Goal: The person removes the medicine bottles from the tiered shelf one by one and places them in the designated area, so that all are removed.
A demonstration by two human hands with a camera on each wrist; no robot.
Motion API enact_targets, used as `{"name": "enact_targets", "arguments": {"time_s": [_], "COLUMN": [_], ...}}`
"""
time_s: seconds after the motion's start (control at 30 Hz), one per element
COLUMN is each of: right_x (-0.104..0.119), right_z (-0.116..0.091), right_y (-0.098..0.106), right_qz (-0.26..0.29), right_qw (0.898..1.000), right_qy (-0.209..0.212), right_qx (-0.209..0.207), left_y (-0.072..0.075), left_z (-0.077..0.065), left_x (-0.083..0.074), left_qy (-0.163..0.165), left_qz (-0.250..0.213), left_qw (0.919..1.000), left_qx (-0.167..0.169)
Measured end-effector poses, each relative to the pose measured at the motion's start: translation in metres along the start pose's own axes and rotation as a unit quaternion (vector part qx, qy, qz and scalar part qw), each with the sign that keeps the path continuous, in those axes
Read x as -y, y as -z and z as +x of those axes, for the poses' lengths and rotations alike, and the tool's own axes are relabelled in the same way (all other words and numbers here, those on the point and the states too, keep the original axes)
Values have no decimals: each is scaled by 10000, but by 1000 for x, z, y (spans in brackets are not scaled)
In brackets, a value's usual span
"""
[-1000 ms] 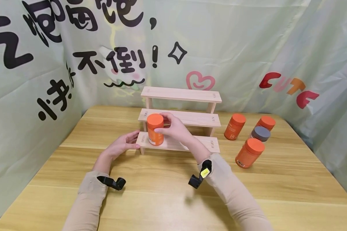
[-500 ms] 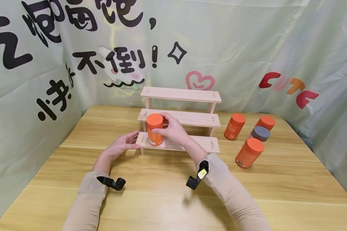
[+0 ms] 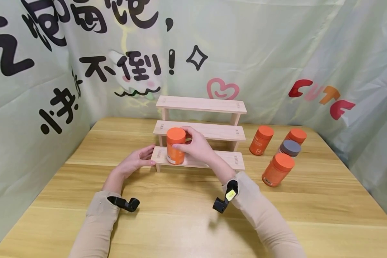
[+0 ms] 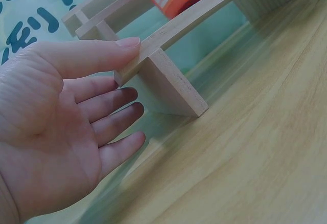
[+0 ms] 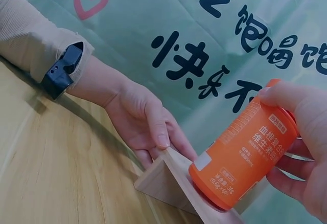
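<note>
An orange supplement bottle (image 3: 175,152) with an orange lid is at the left part of the lowest step of a three-tier wooden display shelf (image 3: 209,162). My right hand (image 3: 197,145) grips it from the right, thumb in front, near the lid. In the right wrist view the bottle (image 5: 245,144) shows white print, its base at the step's surface; whether it bears fully on it I cannot tell. My left hand (image 3: 136,162) pinches the lowest step's left end. In the left wrist view its thumb lies on the board (image 4: 153,42), with the index fingertip against the end and the other fingers loose.
Right of the shelf stand more orange bottles: one (image 3: 261,140) nearest the shelf, one (image 3: 278,170) in front and one (image 3: 296,136) behind. A grey-lidded bottle (image 3: 289,148) stands among them. The wooden table (image 3: 167,218) backs onto a printed cloth (image 3: 261,53).
The orange bottle in my right hand shifts slightly left, then back right and a little toward the step's front edge. My left hand keeps its place on the shelf.
</note>
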State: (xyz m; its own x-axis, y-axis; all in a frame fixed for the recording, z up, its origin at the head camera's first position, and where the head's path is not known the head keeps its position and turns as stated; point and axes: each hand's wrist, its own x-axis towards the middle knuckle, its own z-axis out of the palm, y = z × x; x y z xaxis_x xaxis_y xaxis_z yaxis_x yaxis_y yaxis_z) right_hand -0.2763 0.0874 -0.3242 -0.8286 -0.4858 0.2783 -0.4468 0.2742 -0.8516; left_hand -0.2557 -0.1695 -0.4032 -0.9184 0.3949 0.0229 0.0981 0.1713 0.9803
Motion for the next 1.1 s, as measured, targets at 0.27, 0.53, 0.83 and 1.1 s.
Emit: {"name": "enact_targets", "arguments": {"time_s": [0.27, 0.53, 0.83, 1.1], "right_x": [-1, -2, 0, 0], "right_z": [-10, -23, -41, -55], "right_y": [14, 37, 67, 93], "right_qz": [180, 126, -61, -173], "right_qw": [9998, 9999, 9991, 9978], "right_qy": [14, -22, -175, -403], "right_qx": [64, -101, -376, -488], "left_y": [0, 0, 1, 1], "left_z": [1, -1, 0, 0], "left_x": [2, 1, 1, 2], "left_qy": [38, -35, -122, -50], "left_qz": [-52, -95, -71, -93], "left_qw": [10000, 9999, 9999, 9999], "left_qx": [-32, -7, 36, 34]}}
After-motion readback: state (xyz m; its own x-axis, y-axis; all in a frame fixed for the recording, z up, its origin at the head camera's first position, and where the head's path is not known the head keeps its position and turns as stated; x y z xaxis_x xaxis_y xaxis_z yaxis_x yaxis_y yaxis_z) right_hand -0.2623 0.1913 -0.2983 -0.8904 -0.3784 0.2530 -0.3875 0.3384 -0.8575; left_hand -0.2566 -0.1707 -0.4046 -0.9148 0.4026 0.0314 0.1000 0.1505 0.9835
